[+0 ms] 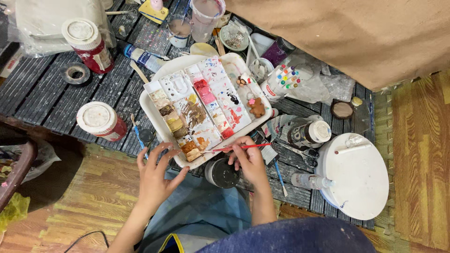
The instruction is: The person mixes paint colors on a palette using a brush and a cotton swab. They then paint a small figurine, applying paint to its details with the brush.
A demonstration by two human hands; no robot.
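Your right hand pinches a red-handled brush, fingers closed on the shaft, bristle end resting on the near edge of the paint palette. Your left hand is spread open, fingertips touching the white tray under the palette at its near left corner. A dark round jar sits just near of the tray, between both hands. A white-lidded red jar stands left; a white round lid lies right.
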